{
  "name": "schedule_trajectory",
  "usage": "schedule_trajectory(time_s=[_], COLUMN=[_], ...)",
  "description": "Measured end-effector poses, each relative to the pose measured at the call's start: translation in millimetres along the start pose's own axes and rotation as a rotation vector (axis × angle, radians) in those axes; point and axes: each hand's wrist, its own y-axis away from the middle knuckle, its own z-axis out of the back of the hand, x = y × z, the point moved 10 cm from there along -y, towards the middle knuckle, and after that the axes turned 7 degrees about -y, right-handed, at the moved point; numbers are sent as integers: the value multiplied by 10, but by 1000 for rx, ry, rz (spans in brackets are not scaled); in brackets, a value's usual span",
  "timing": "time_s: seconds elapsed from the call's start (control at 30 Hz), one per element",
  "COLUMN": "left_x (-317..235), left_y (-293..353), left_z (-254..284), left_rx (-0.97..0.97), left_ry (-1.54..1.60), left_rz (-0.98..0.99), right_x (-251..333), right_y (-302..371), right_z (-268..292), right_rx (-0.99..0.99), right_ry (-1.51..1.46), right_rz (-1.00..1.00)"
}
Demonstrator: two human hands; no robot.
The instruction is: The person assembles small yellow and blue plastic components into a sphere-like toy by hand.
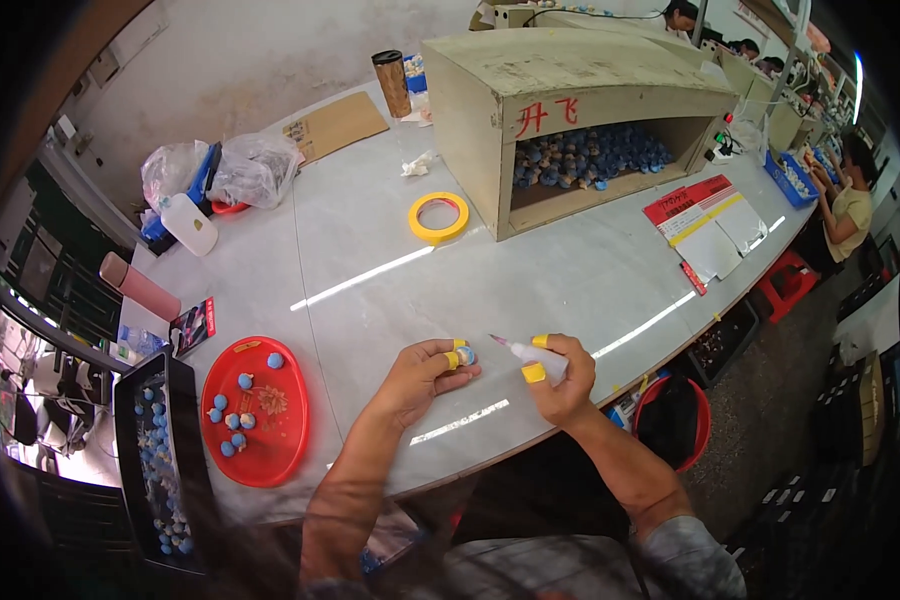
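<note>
Between thumb and fingers, my left hand point(418, 385) pinches a small blue-and-white figure part point(467, 355). Most of that piece is covered by the fingertips. My right hand point(565, 385) is wrapped round a small white squeeze bottle point(538, 356) with a thin pinkish nozzle, which points toward the part but stays apart from it. Yellow tape is wound on fingertips of both hands. To the left, a round red tray point(288, 400) bears several small blue-and-beige pieces point(233, 421). Beside it, a long black tray point(128, 440) holds many similar pieces.
A beige metal box point(460, 130) with an open front holds a heap of blue pieces point(580, 158). A yellow tape roll point(438, 217) lies before it. Papers point(710, 225), a pink bottle point(140, 285) and plastic bags point(255, 168) are around the table. A person point(850, 200) sits at far right.
</note>
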Motion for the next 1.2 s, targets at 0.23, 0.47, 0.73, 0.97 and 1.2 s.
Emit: schedule_trajectory(time_s=[0.23,0.47,0.73,0.97,1.2], left_x=[59,-74,-38,-46,-40], left_y=[-155,23,-2,1,32], left_z=[57,41,23,69,103], left_rx=[73,-26,-19,-65,-39], left_ry=[63,91,126,138,179], left_rz=[-39,-50,-23,-60,-61], right_x=[-533,-1053,-1229,-305,-1292], right_y=[0,-48,-16,-79,-1224], right_z=[780,2411,3145,2465,1383], right_rx=[-122,-441,-379,-524,-91], right_ry=[-174,354,999,983,713], right_rz=[-454,-473,-641,-11,-88])
